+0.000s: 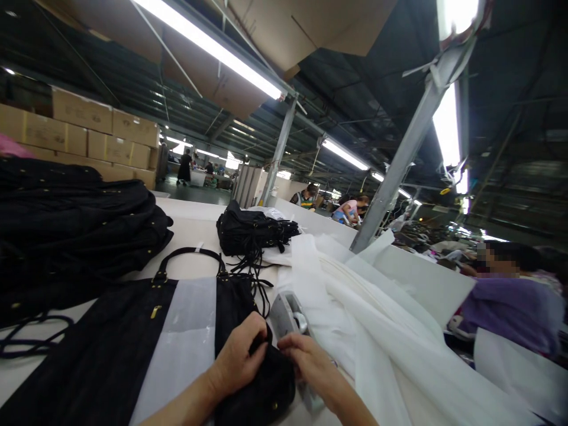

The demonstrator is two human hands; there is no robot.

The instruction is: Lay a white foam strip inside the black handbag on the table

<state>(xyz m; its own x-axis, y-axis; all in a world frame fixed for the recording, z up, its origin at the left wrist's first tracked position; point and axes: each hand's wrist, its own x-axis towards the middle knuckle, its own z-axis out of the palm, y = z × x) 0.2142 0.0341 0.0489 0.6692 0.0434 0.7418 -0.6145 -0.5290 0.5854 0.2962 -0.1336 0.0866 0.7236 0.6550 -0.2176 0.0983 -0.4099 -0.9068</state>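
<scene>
A black bag (pixel 115 337) lies on the white table (pixel 177 228), its handle toward the far side and a strip of whitish wrap (pixel 186 331) across it. My left hand (pixel 242 355) is closed on black fabric at the bag's right side, thumb and fingers pinched together. Just to its right, my right hand (pixel 306 361) has its fingers bent together beside the black fabric; whatever its fingertips hold is hidden. A grey tape dispenser (pixel 284 313) stands right behind my right hand, partly covered by it.
Black bags are piled high (pixel 75 225) at the left. A smaller stack of black strapped pieces (pixel 252 228) sits at the back. White sheeting (pixel 368 307) spreads over the right side. People work beyond the low white partition (pixel 412 278).
</scene>
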